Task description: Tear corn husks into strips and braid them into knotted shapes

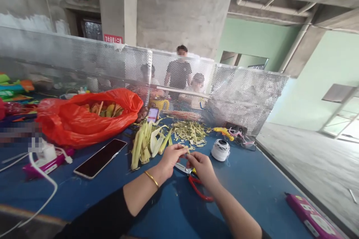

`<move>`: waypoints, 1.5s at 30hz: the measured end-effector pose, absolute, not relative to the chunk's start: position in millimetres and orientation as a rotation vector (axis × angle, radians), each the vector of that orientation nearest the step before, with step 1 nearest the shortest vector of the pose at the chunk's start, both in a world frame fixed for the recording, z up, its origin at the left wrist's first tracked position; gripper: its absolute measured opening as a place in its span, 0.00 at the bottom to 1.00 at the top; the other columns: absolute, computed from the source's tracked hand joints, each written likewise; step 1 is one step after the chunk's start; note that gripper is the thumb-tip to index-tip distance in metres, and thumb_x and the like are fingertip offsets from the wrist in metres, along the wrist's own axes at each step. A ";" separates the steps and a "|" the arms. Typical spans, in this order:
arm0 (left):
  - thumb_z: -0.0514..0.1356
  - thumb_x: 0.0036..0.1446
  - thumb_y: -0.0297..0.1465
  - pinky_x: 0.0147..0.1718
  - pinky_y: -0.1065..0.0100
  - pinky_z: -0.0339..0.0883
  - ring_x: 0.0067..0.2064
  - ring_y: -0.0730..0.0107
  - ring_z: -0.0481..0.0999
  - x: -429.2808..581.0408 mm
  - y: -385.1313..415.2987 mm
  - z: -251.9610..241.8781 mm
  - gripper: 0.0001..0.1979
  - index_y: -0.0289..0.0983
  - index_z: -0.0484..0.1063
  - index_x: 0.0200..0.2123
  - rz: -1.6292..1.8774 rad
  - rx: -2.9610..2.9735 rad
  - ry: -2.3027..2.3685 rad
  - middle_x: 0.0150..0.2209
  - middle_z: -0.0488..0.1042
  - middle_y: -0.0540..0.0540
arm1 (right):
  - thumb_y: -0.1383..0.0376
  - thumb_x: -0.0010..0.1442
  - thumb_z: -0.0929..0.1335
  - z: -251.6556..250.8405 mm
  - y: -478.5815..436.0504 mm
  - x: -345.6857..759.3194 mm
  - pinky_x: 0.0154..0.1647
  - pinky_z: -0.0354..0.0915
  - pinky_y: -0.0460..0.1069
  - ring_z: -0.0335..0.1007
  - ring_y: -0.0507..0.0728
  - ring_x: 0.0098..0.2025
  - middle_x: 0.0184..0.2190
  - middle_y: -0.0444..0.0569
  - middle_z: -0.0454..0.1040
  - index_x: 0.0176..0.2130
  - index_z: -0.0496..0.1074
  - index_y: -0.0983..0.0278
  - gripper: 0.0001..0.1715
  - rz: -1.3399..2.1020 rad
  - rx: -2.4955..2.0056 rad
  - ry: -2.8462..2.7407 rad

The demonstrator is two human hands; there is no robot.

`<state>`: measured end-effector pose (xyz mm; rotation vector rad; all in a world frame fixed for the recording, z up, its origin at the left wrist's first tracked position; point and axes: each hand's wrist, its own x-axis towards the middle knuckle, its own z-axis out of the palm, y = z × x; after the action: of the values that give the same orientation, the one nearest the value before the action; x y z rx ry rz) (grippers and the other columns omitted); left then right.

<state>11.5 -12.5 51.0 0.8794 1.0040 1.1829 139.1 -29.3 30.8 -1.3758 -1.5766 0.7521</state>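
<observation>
My left hand, with a gold bangle at its wrist, is closed in a pinch on a small pale corn husk strip. Touching the other end of that strip are the closed fingertips of my right hand, which partly hide it. Beneath both hands lie scissors with red handles, their blades pointing to the left. Just beyond are long pale-green corn husks and a heap of shredded husk strips. A spool of white thread stands right of my right hand.
On the blue table are a phone, a red plastic bag of husk pieces, and purple power strips. A yellow-handled tool lies near the perforated metal partition. Several people are behind it.
</observation>
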 end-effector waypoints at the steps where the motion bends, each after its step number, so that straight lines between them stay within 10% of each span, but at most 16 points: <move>1: 0.72 0.33 0.31 0.26 0.70 0.55 0.26 0.72 0.69 10.2 -9.5 49.2 0.11 0.37 0.72 0.19 1.189 0.875 1.019 0.21 0.71 0.51 | 0.44 0.54 0.64 29.7 -26.0 138.2 0.29 0.62 0.48 0.66 0.53 0.22 0.17 0.46 0.72 0.20 0.69 0.63 0.28 0.746 -1.380 -1.583; 11: 0.70 0.40 0.46 0.27 0.72 0.60 0.29 0.72 0.72 -1.4 5.0 39.6 0.20 0.36 0.75 0.27 1.158 0.736 0.952 0.25 0.74 0.47 | 0.52 0.56 0.62 26.5 -10.9 126.6 0.32 0.60 0.47 0.65 0.53 0.25 0.19 0.44 0.72 0.20 0.67 0.62 0.21 0.590 -1.441 -1.528; 25: 0.70 0.38 0.33 0.27 0.68 0.52 0.24 0.75 0.61 4.2 5.1 27.0 0.14 0.36 0.68 0.14 1.126 1.035 0.943 0.17 0.64 0.53 | 0.56 0.57 0.61 23.8 -33.7 128.6 0.26 0.54 0.46 0.59 0.52 0.22 0.16 0.43 0.67 0.19 0.64 0.61 0.19 0.492 -1.439 -1.746; 35: 0.73 0.34 0.38 0.35 0.67 0.66 0.31 0.71 0.73 6.1 1.5 24.4 0.17 0.34 0.79 0.28 1.143 0.878 0.750 0.28 0.77 0.47 | 0.53 0.60 0.61 24.8 -37.7 128.8 0.29 0.56 0.46 0.61 0.51 0.23 0.19 0.44 0.70 0.21 0.66 0.63 0.22 0.553 -1.410 -1.680; 45: 0.75 0.32 0.30 0.28 0.71 0.63 0.24 0.76 0.70 3.6 -1.7 31.6 0.18 0.35 0.70 0.26 0.980 1.137 0.894 0.21 0.72 0.54 | 0.53 0.48 0.70 40.7 -22.2 146.2 0.33 0.61 0.48 0.65 0.53 0.29 0.24 0.44 0.72 0.27 0.73 0.64 0.15 0.744 -1.262 -1.378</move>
<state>3.6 -1.7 31.6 1.1366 0.8938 0.9796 146.2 -22.2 40.7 -1.2615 -1.3778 0.7440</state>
